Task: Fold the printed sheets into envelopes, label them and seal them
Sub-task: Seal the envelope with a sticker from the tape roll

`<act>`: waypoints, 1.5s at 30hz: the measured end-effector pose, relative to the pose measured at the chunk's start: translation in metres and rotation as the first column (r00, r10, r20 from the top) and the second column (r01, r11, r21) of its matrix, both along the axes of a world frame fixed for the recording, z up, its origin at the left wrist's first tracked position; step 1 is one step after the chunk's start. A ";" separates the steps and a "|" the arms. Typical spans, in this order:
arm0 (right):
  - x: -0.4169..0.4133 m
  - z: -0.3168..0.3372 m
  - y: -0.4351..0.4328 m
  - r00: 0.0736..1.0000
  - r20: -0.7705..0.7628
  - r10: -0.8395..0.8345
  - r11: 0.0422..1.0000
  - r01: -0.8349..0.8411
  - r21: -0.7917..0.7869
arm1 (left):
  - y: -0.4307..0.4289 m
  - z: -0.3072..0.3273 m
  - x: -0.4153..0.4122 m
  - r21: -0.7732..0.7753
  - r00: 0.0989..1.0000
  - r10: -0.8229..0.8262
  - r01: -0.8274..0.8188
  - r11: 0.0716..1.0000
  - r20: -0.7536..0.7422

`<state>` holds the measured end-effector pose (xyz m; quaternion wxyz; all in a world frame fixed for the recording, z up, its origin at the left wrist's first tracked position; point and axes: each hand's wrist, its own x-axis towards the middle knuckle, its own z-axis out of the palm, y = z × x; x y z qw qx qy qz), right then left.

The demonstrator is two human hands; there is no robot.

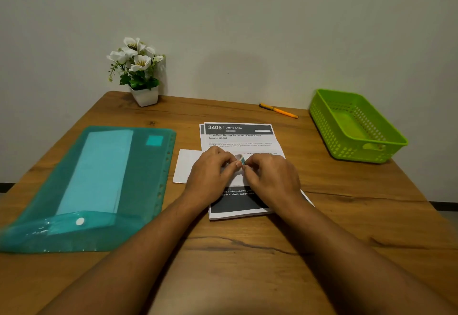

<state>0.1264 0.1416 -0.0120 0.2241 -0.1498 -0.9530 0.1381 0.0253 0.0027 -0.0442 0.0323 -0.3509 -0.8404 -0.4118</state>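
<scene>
Printed sheets [239, 138] lie in a small stack at the middle of the worktop [247, 252], dark header "3405 DINING AREA" at the far end. Both hands are over the stack's centre. Left hand [210, 173]: fingers curled, thumb and fingertips pinching a small roll of tape [240, 158]. Right hand [272, 176]: fingers curled, pinching the same roll from the other side. The roll stands on edge between the two hands, just above the paper; contact with the sheet cannot be told. A white envelope [184, 166] lies flat, partly under the left hand, touching the stack's left edge.

Left: teal plastic folder [138, 166] with pale paper inside. Far right: green basket [386, 146]. Back edge: orange pen [278, 110], potted flowers [145, 95].
</scene>
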 end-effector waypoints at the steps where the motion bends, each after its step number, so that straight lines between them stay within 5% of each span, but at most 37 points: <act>1: 0.001 0.000 0.000 1.000 0.000 0.004 1.000 -0.004 0.007 | 0.000 0.000 0.000 0.000 1.000 -0.001 0.001 1.000 0.006; 45: -0.007 0.000 0.007 0.999 0.046 0.006 0.998 -0.004 -0.055 | -0.001 0.003 0.003 -0.042 0.998 -0.029 0.027 0.999 -0.051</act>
